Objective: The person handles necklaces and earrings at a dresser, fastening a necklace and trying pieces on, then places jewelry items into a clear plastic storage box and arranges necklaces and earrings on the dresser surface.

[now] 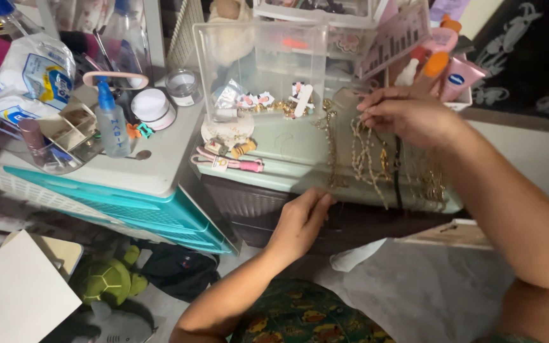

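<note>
Pinching together at the top ends of the gold chains [365, 155], the right hand [408, 117] sits above them while they trail lengthwise toward the person across the green lid [287, 143], the left hand [300, 219] curled, empty, at the drawer [249, 206] below.

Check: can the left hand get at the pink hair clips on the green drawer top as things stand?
Probably yes. The left hand rests at the drawer front, and the pink hair clips lie just up-left near the edge, nothing between them.

Upper left: white plastic package [33, 73] with blue label. Below it, small clear spray bottle [110, 124], blue cap. Upper right: pink tube [460, 77] with round blue label.
</note>
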Motion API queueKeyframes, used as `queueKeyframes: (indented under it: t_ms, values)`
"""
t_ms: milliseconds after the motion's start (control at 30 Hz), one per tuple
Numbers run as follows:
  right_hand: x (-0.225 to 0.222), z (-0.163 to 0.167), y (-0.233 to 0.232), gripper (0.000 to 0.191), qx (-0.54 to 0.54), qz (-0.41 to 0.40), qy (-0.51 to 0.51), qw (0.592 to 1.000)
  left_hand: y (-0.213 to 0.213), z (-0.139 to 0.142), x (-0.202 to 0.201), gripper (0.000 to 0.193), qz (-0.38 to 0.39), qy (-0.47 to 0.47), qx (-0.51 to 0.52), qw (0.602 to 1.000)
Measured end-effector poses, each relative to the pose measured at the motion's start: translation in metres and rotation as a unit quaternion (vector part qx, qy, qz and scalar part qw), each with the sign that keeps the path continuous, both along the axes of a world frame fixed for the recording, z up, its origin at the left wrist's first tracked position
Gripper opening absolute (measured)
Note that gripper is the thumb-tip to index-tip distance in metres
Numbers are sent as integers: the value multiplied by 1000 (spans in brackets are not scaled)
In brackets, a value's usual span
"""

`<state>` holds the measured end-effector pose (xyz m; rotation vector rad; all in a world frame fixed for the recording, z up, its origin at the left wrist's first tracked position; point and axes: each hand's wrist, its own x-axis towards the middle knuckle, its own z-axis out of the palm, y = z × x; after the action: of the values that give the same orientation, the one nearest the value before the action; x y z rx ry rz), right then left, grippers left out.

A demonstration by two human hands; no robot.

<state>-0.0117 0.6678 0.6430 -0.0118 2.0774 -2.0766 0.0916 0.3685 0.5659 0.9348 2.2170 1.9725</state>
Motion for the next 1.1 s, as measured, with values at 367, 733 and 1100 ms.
queueKeyframes:
  t_ms: [367, 733, 1100]
  values:
    - [-70, -32, 39, 20, 190, 38, 145, 970, 50, -11, -38, 24, 59, -76, -32, 995]
    - [-112, -55, 65, 19, 417, 29, 309, 854, 62, -6, -60, 26, 115, -93, -62, 987]
    - [-126, -53, 76, 27, 458, 281, 301, 787, 41, 13, -78, 22, 209, 40, -86, 973]
